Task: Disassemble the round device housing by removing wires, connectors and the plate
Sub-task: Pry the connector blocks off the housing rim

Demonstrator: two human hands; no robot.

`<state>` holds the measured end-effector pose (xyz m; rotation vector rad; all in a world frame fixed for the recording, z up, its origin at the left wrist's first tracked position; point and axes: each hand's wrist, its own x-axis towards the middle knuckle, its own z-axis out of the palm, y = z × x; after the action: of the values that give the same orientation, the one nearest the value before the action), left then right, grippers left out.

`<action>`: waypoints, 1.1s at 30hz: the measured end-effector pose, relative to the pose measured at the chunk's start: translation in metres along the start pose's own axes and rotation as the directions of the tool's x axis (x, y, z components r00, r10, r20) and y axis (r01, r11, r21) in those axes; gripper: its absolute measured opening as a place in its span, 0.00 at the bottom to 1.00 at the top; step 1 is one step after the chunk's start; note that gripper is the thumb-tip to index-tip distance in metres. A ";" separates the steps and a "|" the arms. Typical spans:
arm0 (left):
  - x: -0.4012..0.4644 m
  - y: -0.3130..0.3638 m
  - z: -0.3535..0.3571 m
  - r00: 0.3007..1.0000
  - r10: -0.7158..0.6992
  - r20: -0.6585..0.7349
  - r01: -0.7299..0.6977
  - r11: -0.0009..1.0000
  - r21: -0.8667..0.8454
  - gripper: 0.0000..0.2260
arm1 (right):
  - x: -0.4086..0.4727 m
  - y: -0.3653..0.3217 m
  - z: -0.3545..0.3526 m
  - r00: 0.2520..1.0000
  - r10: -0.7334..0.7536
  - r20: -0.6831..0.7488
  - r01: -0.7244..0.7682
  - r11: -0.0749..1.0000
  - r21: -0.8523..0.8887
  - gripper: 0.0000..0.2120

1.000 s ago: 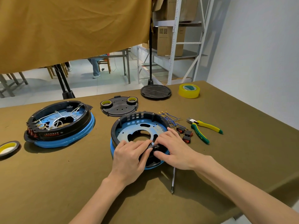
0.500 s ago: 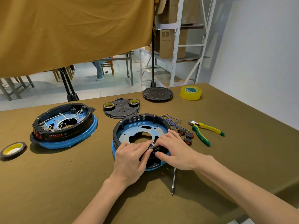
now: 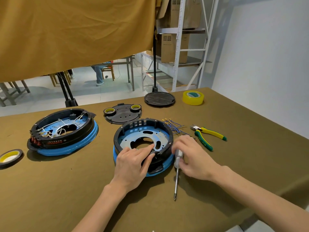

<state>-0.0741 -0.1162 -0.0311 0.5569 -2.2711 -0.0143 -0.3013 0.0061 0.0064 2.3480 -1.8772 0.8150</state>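
A round housing [image 3: 143, 128], black ring on a blue base with a pale metal plate [image 3: 133, 139] inside, sits mid-table. My left hand [image 3: 133, 163] rests on its near rim, fingers curled over the edge onto a small black part there. To the right of the housing, my right hand [image 3: 194, 158] grips the clear handle of a screwdriver [image 3: 177, 171], whose shaft points toward me along the table. Loose blue wires [image 3: 175, 127] lie just right of the housing.
A second housing [image 3: 63, 133] with white wires inside stands at the left. Behind are a black plate carrying tape rolls [image 3: 122, 113], a black round lid [image 3: 159, 98] and a yellow tape roll [image 3: 193, 97]. Yellow-green pliers [image 3: 207, 134] lie at the right; another tape roll [image 3: 10, 156] far left.
My right hand left the housing's near rim, moved right and took hold of the screwdriver handle. My left hand stayed on the rim.
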 end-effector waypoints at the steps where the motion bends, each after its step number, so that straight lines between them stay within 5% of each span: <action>1: 0.000 0.000 0.001 1.000 0.001 0.002 -0.001 1.000 0.003 0.17 | -0.008 0.004 -0.002 0.997 -0.037 0.072 0.045 0.993 -0.109 0.14; 4: 0.002 -0.004 0.000 1.000 0.004 0.017 -0.004 1.000 0.004 0.18 | -0.021 0.008 -0.001 0.943 -0.063 0.327 0.163 0.944 -0.286 0.18; 12: -0.001 -0.009 -0.018 0.984 -0.049 0.170 0.067 0.993 -0.101 0.23 | -0.030 0.013 -0.017 0.904 -0.203 0.377 0.392 0.743 -0.542 0.15; 17: -0.002 -0.013 -0.027 0.973 -0.051 0.226 0.099 0.974 -0.205 0.24 | -0.042 -0.010 -0.022 0.984 0.021 0.175 0.031 0.956 -0.291 0.08; 21: 0.008 -0.004 -0.028 0.959 -0.132 0.250 0.187 0.959 -0.211 0.25 | -0.039 -0.031 -0.014 0.975 0.202 0.088 -0.198 0.979 -0.052 0.09; 27: 0.011 0.003 -0.030 0.971 -0.145 0.189 0.166 0.981 -0.100 0.21 | -0.036 -0.034 -0.002 0.919 0.374 0.127 -0.339 0.912 -0.231 0.17; 33: 0.014 -0.005 -0.031 0.981 -0.073 0.180 0.090 0.992 -0.087 0.21 | -0.026 -0.034 0.002 0.923 0.357 0.147 -0.298 0.900 -0.317 0.20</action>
<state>-0.0585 -0.1216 -0.0005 0.6192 -2.4024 -0.2193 -0.2731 0.0383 0.0035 2.0302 -2.3328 0.2847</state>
